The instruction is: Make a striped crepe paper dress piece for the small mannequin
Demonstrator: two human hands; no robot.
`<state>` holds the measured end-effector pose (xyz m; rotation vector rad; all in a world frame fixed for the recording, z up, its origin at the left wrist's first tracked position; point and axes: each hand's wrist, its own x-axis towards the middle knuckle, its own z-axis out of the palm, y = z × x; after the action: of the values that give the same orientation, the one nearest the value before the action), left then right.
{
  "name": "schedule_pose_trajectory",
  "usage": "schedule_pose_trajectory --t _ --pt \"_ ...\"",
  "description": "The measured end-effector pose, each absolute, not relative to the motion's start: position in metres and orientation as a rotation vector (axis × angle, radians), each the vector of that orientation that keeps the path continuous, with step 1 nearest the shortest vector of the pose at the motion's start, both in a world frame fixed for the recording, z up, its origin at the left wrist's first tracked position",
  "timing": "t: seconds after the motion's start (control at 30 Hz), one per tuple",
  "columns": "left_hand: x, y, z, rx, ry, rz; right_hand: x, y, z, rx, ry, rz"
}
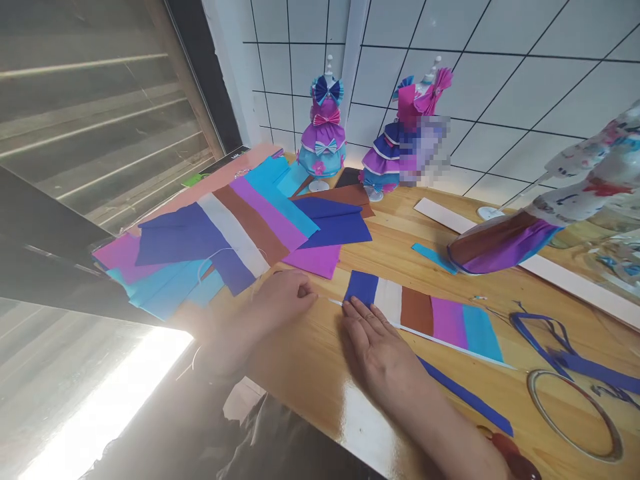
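A small striped fabric panel [417, 311] in blue, white, brown, purple and turquoise lies flat on the wooden table [310, 353]. Along its near edge runs a thin white ribbon [453, 345]. My left hand [283, 293] is closed left of the panel, thumb and fingers pinched at the ribbon's left end. With fingers stretched out, my right hand [377, 343] lies flat over the blue end, pressing the ribbon's edge down. Some of the ribbon is hidden under those fingers. A narrow blue fabric strip [467, 397] lies beside my right forearm.
A larger striped fabric piece [245, 223] tops a pile of coloured cloth. Two dressed doll stands [324, 130] are by the tiled wall, with another dress form [570, 200] at right. A metal ring [615, 437] and blue straps [540, 333] lie near the right edge.
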<state>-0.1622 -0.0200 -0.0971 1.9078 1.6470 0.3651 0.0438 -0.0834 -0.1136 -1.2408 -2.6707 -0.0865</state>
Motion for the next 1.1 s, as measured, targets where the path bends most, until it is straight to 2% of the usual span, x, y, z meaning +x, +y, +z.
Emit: schedule_pose_trajectory --t 0.23,0.37,0.63,0.9,1.1 --pt "-0.164 -0.021 -0.101 1.918 1.615 0.422 0.031 -0.081 -0.111 -1.244 -2.68 -0.152" --pt "-0.167 -0.019 -0.103 1.905 1.598 0.413 0.03 -0.078 -0.109 -1.252 -2.617 -0.064" --pt "-0.165 -0.016 -0.097 1.909 1.573 0.412 0.052 -0.066 -0.09 -1.441 -2.165 0.792" --pt "-0.164 -0.018 -0.091 1.886 1.536 0.381 0.047 -0.074 -0.086 -1.427 -1.868 1.074" --pt "-0.145 -0.048 -0.069 1.849 1.527 0.443 0.036 -0.068 -0.085 -1.323 -1.147 1.797"
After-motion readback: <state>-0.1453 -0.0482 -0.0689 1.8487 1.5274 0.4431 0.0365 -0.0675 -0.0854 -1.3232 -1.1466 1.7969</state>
